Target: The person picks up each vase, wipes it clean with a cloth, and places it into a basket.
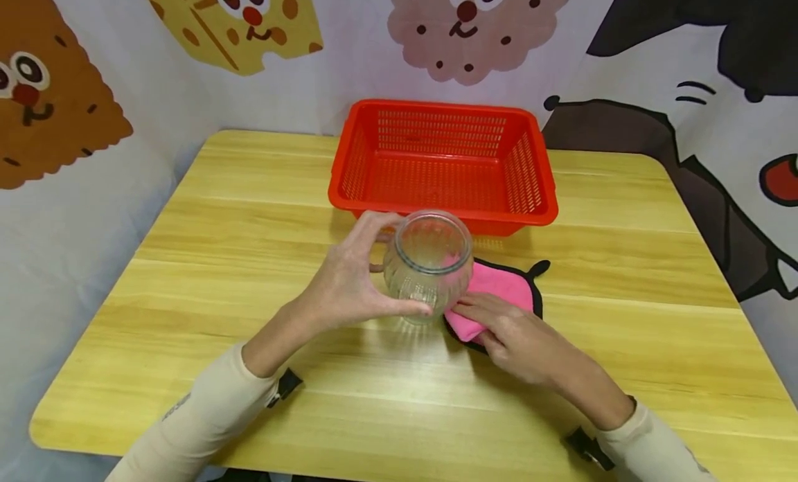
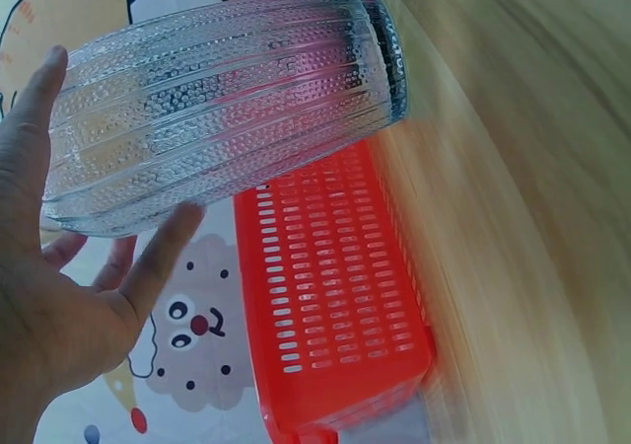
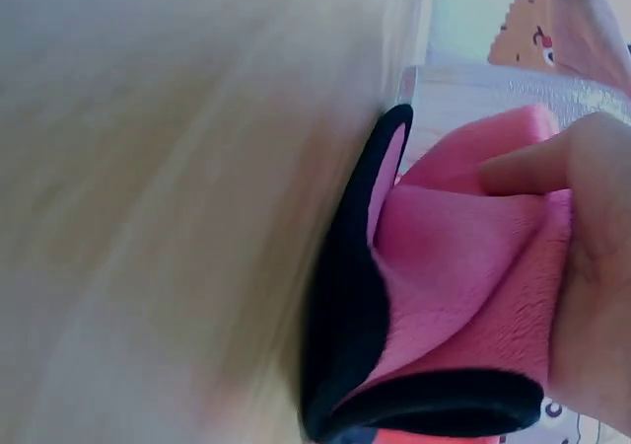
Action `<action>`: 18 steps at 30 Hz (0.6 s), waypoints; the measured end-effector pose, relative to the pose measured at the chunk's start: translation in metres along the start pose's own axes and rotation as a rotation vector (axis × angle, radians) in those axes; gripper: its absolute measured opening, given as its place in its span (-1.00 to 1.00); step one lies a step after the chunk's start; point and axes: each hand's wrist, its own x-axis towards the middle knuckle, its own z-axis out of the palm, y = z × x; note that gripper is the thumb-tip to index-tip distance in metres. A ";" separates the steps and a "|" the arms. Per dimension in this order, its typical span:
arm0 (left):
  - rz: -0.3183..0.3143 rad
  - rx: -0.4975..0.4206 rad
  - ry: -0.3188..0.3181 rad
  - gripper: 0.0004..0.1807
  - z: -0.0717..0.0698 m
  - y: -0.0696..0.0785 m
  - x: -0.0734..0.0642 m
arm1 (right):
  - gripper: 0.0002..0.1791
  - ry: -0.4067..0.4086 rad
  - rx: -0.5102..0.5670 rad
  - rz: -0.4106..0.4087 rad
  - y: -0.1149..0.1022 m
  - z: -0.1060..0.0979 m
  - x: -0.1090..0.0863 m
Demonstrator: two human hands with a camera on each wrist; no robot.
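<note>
A clear ribbed glass jar (image 1: pixel 429 288) with a round open mouth stands upright between the two hands. My left hand (image 1: pixel 349 281) grips it from the left side, thumb at the front and fingers behind. In the left wrist view, the jar's dimpled glass wall (image 2: pixel 227 109) and thick base show. My right hand (image 1: pixel 526 340) pinches a pink cloth (image 1: pixel 505 284) with black edging against the jar's lower right side. Folds of the cloth bunch under the fingers in the right wrist view, where the right hand (image 3: pixel 601 266) is partly cut off.
A red plastic basket (image 1: pixel 436 181) with slotted walls sits just behind the jar, near the back edge of the wooden table (image 1: pixel 218 316). A black loop (image 1: pixel 539 268) sticks out from the cloth's corner. Cartoon-printed fabric (image 1: pixel 355 46) hangs behind the table.
</note>
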 end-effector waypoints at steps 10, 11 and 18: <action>-0.022 -0.184 -0.130 0.33 -0.010 -0.003 -0.004 | -0.61 0.723 0.163 -0.108 -0.017 -0.036 -0.012; -0.020 -0.209 -0.153 0.33 -0.011 -0.003 -0.003 | -0.64 0.792 0.176 -0.141 -0.021 -0.038 -0.011; -0.040 -0.246 -0.244 0.22 -0.012 -0.003 -0.005 | -0.58 0.826 0.302 -0.225 -0.050 -0.040 0.000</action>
